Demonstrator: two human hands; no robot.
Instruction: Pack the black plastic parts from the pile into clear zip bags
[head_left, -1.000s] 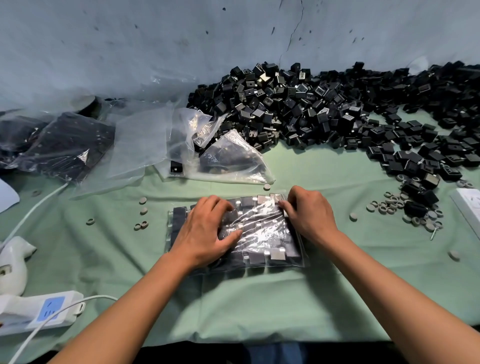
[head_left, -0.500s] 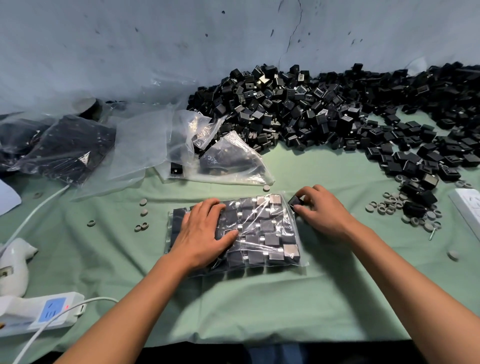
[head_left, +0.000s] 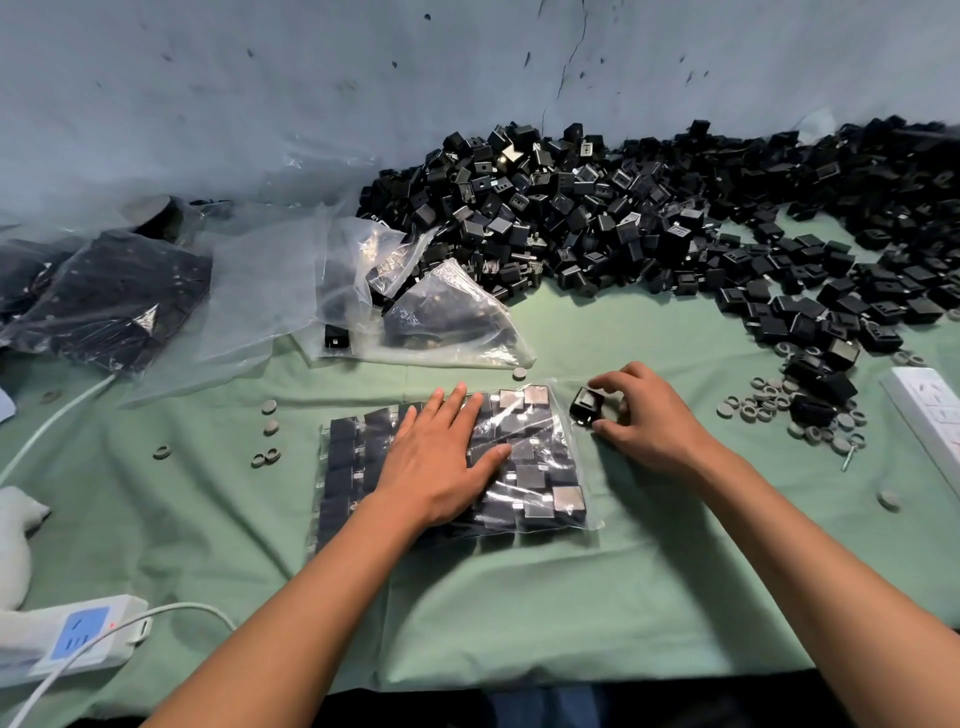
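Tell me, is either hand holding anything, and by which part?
The right hand pinches one black plastic part by its sides with thumb and fingers. The left hand only presses flat on the filled bag.

On the green counter (head_left: 519, 597), the left hand (head_left: 441, 467) lies flat on a filled zip bag (head_left: 545, 483) while the right hand (head_left: 649, 421) pinches one black part (head_left: 586, 404) just right of it, the pile (head_left: 649, 223) heaped far right
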